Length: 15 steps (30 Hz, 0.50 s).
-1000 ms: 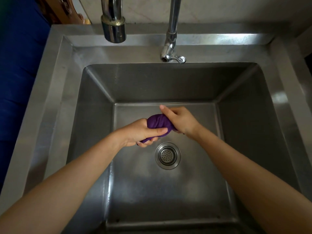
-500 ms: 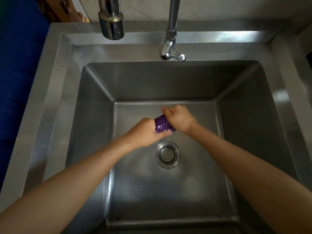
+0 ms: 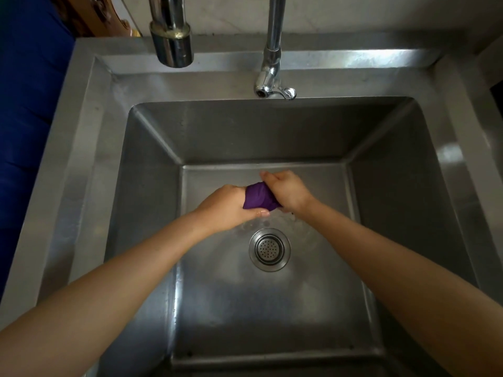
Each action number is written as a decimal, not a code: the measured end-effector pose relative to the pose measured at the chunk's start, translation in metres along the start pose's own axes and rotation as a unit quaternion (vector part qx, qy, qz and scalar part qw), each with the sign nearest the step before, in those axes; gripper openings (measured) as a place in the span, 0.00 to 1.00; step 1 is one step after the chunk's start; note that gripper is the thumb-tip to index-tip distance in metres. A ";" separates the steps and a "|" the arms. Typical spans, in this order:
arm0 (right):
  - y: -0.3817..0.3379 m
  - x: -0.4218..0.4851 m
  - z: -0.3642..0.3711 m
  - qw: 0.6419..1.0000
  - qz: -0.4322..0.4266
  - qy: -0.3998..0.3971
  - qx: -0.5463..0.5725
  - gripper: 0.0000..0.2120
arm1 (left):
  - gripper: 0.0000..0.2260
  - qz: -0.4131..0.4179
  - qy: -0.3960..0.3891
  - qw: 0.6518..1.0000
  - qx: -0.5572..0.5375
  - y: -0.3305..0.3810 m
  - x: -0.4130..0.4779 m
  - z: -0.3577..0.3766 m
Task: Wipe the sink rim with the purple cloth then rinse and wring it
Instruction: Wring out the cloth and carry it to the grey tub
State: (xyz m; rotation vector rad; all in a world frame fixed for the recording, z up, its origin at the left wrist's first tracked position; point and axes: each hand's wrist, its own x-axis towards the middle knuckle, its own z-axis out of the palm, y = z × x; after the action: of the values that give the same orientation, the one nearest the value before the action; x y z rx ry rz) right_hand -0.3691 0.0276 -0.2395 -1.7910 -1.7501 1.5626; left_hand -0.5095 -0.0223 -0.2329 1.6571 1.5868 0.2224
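Gripping purple cloth, left hand, right hand

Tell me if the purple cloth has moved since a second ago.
No: the purple cloth stays just beyond the drain, only wrung tighter.

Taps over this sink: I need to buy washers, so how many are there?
2. A thick chrome spout hangs at back left; a thinner tap stands at back centre. Others could lie out of frame.

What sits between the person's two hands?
The bunched purple cloth: the left hand grips one end, the right hand the other, with no gap either side. The head view shows it.
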 end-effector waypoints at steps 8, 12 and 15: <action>0.009 -0.017 -0.001 0.990 -0.069 -0.105 0.070 0.26 | 0.35 -0.188 -0.320 0.778 -0.507 -0.023 -0.012 -0.010; 0.016 -0.019 0.004 0.979 -0.190 -0.040 0.066 0.11 | 0.30 -0.188 -0.282 0.789 -0.513 -0.015 -0.014 -0.006; 0.023 -0.017 0.006 0.972 -0.232 0.005 0.034 0.13 | 0.29 -0.243 -0.206 0.795 -0.517 -0.010 -0.015 -0.003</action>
State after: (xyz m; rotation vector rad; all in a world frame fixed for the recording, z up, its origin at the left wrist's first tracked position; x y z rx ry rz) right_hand -0.3550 0.0040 -0.2496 -1.2322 -1.9052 1.3910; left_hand -0.5215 -0.0360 -0.2314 0.3786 1.1325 0.3446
